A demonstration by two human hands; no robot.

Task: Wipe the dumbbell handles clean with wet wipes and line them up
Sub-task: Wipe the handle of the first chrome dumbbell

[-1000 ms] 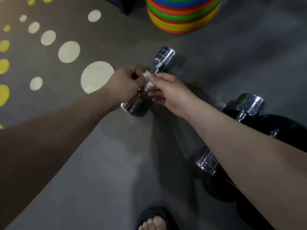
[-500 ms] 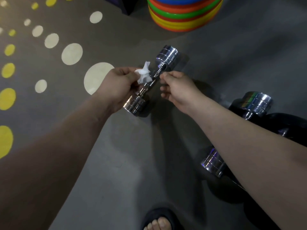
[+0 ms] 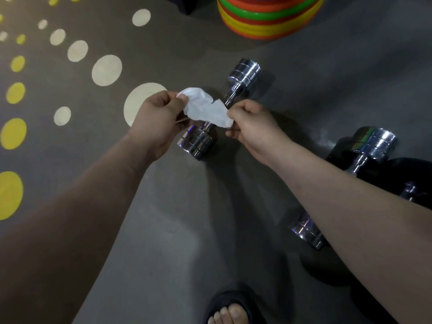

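Note:
A white wet wipe (image 3: pixel 205 108) is stretched between my two hands above a chrome dumbbell (image 3: pixel 243 76) that lies on the grey floor. My left hand (image 3: pixel 156 118) pinches the wipe's left end and my right hand (image 3: pixel 252 125) pinches its right end. The wipe and my hands hide most of the dumbbell's handle; both chrome heads show. A second chrome dumbbell (image 3: pixel 371 143) lies at the right, partly under my right forearm.
Black dumbbells or weights (image 3: pixel 411 174) sit at the right edge beside the second chrome one. A stack of coloured discs (image 3: pixel 268 22) stands at the top. White and yellow dots (image 3: pixel 106 70) mark the floor at left. My sandalled foot (image 3: pixel 231 309) is at the bottom.
The wipe, bunched in my left hand half a second ago, is now spread out between both hands. My right hand has taken hold of its right end. The dumbbells stayed put.

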